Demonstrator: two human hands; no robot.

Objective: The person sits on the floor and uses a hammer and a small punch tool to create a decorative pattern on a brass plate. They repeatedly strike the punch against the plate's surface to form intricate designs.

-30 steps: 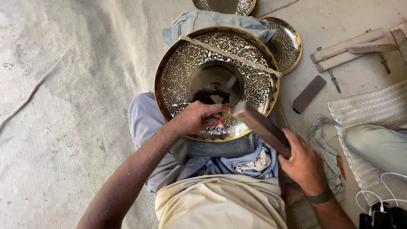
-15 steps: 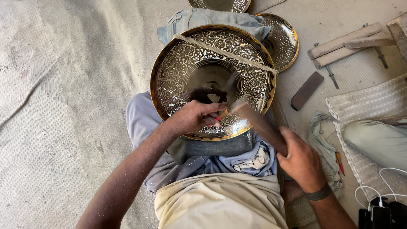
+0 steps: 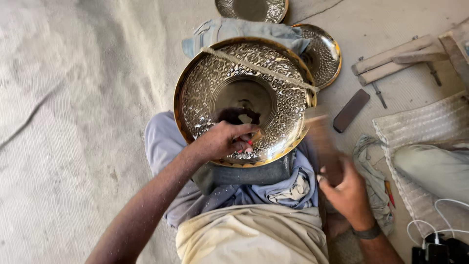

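Note:
A large round engraved brass plate (image 3: 205, 83) rests tilted on my lap, with a cord stretched across its upper part. My left hand (image 3: 220, 141) presses on the plate's lower rim, fingers closed around a small chisel-like tool (image 3: 255, 136) set against the metal. My right hand (image 3: 348, 189) grips the handle of a wooden mallet (image 3: 320, 142), which is blurred with motion just right of the plate's rim, apart from the tool.
Two smaller engraved plates (image 3: 322, 54) (image 3: 251, 9) lie beyond the big one. A dark flat block (image 3: 351, 110), wooden pieces (image 3: 395, 58) and a cloth (image 3: 373, 161) sit on the floor at right. Another person's knee (image 3: 432, 166) and white cables (image 3: 439, 230) are at the right edge.
The mallet head was near the tool under my left hand; it has now swung away to the right and blurs. My left hand stays on the plate.

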